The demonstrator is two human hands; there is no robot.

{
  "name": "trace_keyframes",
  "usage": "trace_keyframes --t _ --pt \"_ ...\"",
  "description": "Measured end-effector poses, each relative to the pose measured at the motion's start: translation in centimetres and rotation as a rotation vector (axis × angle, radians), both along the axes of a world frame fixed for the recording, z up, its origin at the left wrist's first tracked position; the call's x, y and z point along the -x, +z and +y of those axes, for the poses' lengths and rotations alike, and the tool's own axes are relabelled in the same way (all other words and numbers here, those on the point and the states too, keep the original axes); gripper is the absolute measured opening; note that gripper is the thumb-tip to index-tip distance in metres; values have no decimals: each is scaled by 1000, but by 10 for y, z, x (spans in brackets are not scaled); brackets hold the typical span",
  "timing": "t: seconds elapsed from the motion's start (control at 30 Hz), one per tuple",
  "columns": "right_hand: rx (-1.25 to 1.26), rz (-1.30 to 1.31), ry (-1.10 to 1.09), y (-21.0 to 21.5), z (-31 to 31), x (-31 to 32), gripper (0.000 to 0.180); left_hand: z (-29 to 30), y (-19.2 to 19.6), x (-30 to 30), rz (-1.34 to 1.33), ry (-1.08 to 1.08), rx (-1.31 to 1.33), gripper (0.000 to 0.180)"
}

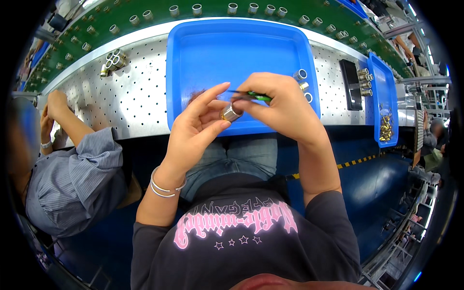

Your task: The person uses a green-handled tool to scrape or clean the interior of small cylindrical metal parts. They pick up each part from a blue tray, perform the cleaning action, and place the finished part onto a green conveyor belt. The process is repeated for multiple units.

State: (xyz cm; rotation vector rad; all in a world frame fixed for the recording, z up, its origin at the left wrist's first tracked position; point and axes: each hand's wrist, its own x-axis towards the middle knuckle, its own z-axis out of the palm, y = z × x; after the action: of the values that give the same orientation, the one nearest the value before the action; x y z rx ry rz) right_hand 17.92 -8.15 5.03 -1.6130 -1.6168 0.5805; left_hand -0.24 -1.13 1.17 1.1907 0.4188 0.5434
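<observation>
Between the thumb and fingers of my left hand (193, 128) is a short silver metal cylinder (232, 113) with a brass-coloured end, tilted over the near edge of the blue tray. My right hand (282, 104) is closed round a slim black-and-green hand tool (258, 96); its dark pointed end reaches left above the cylinder. My right fingertips are close against the cylinder's upper end, and whether they also grip it is hard to see. A tuft of fine reddish-brown strands (195, 96) shows in the tray behind my left fingers.
The large blue tray (237, 29) holds a few silver cylinders (300, 74) at its right. More cylinders (115, 59) stand left on the perforated metal table (145, 87). A green conveyor (159, 6) carries others. Rightward lie a black case (351, 84) and a smaller blue tray with brass pieces (385, 128). A co-worker (72, 179) sits left.
</observation>
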Motion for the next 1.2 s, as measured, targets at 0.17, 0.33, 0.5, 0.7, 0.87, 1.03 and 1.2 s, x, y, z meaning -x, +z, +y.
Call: trace_keyframes --t 0.17,0.33,0.5,0.7,0.87,1.03,1.2 --pt "1 97 -133 3 -7 4 8 5 -5 3 -48 36 300 47" --pt "-89 350 -174 -5 -11 17 7 5 -6 -1 -70 90 401 46" --pt "-180 385 -133 -9 -6 20 7 5 -2 -2 -95 94 413 45" --pt "-166 397 -87 -3 -5 24 4 4 -3 -2 -100 103 405 45" --pt "-172 412 -77 -2 -5 25 4 4 -3 -1 -119 105 427 43" --pt "-168 410 -69 1 -4 27 3 3 -4 -1 -127 108 426 43" --pt "-210 410 -85 -6 -2 28 5 3 -4 -1 -129 108 415 43"
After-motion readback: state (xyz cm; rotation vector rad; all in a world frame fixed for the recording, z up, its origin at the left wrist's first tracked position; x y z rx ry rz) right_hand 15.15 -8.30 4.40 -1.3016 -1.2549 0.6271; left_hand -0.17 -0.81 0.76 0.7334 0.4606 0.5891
